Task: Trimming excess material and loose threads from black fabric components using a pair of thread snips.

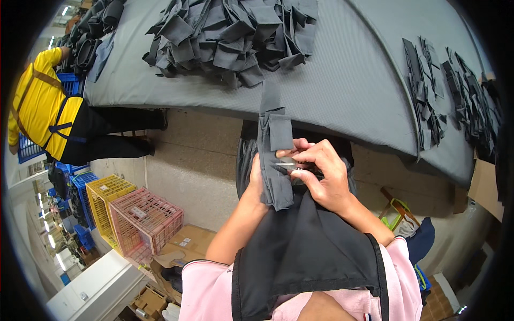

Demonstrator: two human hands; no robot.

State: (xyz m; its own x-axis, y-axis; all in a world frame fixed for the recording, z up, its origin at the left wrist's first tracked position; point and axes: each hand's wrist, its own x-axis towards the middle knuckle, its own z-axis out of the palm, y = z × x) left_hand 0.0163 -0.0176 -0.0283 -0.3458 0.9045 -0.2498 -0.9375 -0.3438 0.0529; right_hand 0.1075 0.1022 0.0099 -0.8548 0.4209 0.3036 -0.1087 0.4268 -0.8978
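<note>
A dark grey sewn fabric piece (273, 139), long and narrow with a folded flap on it, stands lengthwise in front of my apron. My left hand (255, 179) is closed round its left side, the fingers mostly hidden behind the cloth. At the piece's right edge, just below the flap, my right hand (327, 172) pinches small silver thread snips (287, 163). Their pale blade tips lie against the fabric; the rest is covered by my fingers. Beyond the piece's top end spreads a heap of similar grey fabric pieces (230, 40).
The heap lies on a grey cloth-covered table (348, 69). More dark strips (423, 91) lie along its right side. To the left stand a pink crate (144, 219) and a yellow crate (104, 203). A person in a yellow shirt (45, 107) stands at the table's left end.
</note>
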